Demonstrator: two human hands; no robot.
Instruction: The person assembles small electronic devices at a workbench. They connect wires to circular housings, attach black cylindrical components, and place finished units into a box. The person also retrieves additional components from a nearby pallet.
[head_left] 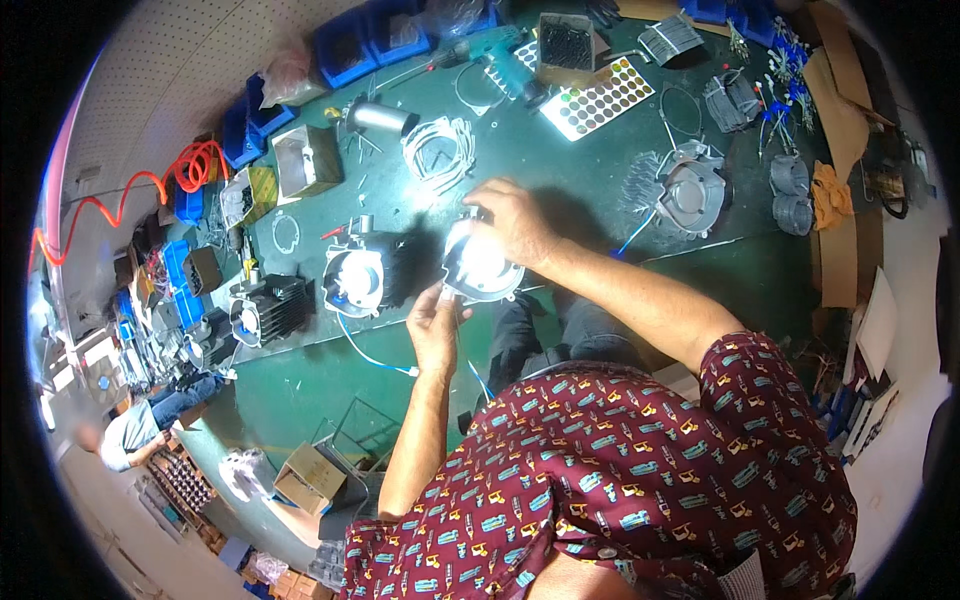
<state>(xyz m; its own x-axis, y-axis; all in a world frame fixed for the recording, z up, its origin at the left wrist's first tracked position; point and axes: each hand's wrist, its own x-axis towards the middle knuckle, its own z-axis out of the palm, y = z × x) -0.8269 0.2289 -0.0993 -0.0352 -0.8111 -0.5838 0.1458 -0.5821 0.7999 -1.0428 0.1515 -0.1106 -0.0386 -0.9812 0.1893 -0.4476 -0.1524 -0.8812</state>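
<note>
Head view showed my two bare hands at work on one silvery cast-metal housing with a round face (487, 268), which sat in front of me at the near edge of the dark green table (570, 165). My left grip (434, 328) was closed on its lower left rim, with the thumb up against the metal. My right grip (517, 225) was curled over its upper edge, the fingers bent and touching it near the top; whether they pinched anything there I could not tell, since the back of the hand covered the spot. Strong glare washed out much of the round face, and I could not tell whether the piece rested on the table or was lifted. Just to its left stood a second metal housing with dark fins (356, 282), and a thin blue-and-white cable (372, 358) hung below that one. Farther left was a smaller-looking dark finned housing (268, 310). Well off to my right lay a grey metal housing with a wide open face (692, 197). Beyond my hands were a loose coil of white cable (440, 152), a shiny metal cylinder (382, 118), a green power drill (512, 68) and a white sheet of round gold stickers (603, 98). Toward the far left, a person in a pale blue top (130, 436) was seated.
</note>
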